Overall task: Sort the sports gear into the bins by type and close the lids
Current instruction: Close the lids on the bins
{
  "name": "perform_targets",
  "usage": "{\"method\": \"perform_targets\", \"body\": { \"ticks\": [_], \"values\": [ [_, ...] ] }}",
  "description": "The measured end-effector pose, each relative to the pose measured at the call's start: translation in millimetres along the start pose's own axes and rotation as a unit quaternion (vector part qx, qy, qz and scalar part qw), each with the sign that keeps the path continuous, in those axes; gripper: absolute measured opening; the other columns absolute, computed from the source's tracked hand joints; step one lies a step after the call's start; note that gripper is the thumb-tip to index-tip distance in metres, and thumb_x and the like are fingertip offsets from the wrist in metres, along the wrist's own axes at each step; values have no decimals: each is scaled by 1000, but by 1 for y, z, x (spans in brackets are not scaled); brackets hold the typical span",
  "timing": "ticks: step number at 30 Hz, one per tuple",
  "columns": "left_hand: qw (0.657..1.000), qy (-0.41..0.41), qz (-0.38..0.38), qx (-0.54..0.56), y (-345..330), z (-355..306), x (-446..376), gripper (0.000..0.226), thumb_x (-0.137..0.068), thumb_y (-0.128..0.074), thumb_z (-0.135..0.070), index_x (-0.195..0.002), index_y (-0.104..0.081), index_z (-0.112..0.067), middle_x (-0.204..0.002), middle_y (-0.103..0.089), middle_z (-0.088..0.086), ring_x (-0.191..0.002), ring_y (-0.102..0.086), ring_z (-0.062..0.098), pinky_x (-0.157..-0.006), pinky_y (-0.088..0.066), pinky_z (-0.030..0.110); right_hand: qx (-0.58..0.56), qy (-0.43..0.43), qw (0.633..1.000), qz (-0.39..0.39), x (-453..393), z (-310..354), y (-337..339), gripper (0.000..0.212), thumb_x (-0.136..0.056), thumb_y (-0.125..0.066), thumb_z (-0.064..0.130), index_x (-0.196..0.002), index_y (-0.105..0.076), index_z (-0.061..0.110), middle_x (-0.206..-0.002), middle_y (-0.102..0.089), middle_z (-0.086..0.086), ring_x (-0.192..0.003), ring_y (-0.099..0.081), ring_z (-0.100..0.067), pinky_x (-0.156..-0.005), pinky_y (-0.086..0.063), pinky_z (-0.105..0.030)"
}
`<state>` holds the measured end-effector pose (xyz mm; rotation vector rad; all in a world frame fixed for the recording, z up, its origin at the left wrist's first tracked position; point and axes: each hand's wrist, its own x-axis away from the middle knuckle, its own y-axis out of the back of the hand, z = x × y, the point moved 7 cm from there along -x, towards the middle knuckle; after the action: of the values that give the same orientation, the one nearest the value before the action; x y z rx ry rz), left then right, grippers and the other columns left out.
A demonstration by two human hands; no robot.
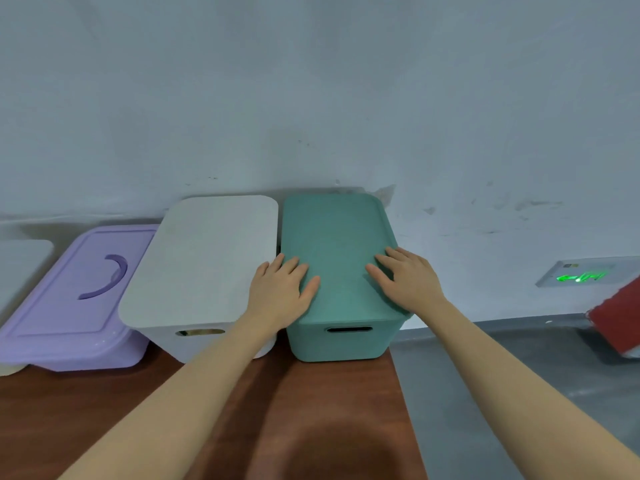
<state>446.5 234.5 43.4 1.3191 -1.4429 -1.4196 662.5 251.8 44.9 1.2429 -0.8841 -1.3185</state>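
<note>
A teal bin (pixel 339 344) with its teal lid (pixel 336 237) on top stands at the right end of the wooden table. My left hand (pixel 280 292) lies flat on the lid's near left edge, fingers straight. On the lid's near right side, my right hand (pixel 405 278) presses down with spread fingers. Beside the teal bin on the left stands a pale grey bin (pixel 194 341), its grey lid (pixel 204 258) lying on it. Further left is a purple bin with a handled lid (pixel 69 299). No sports gear is in sight.
The brown table (pixel 242 410) ends just right of the teal bin, with grey floor (pixel 485 375) beyond. A white wall rises close behind the bins. Another pale lid (pixel 20 268) shows at the far left. A red object (pixel 620 317) and a green lit sign (pixel 581 277) sit at the right.
</note>
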Motion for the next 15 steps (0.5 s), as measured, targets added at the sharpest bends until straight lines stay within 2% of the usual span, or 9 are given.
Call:
{"method": "perform_targets", "body": {
  "ticks": [2, 5, 11, 15],
  "values": [
    [998, 10, 47, -28, -9, 3, -25, 66, -90, -15, -60, -141, -36, -25, -151, -31, -2, -141, -19, 26, -111, -16, 40, 4, -10, 999, 49, -20, -4, -7, 55, -95, -28, 54, -139, -41, 24, -149, -34, 0, -139, -24, -19, -112, -18, -36],
    [995, 37, 90, -36, -20, 11, -60, 59, -95, -23, -54, -145, -25, -24, -155, -21, 1, -143, -9, 28, -115, -12, 44, 11, -16, 996, 85, -47, -11, -20, 58, -96, -24, 53, -145, -29, 22, -155, -19, -3, -143, -15, -18, -114, -15, -36],
    [992, 52, 94, -72, -25, 23, -122, 61, -95, -24, -53, -146, -23, -20, -155, -20, 5, -143, -10, 29, -114, -12, 45, 25, -5, 994, 105, -108, -21, -32, 61, -97, -23, 51, -148, -19, 17, -157, -10, -7, -143, -11, -20, -114, -12, -35],
    [993, 78, 73, -49, -34, 34, -139, 62, -95, -22, -55, -148, -17, -23, -157, -12, 4, -144, -3, 23, -116, -4, 41, 5, -15, 994, 106, -133, -25, -44, 63, -96, -21, 54, -150, -10, 23, -158, 0, -3, -145, 0, -17, -116, -1, -33]
  ]
}}
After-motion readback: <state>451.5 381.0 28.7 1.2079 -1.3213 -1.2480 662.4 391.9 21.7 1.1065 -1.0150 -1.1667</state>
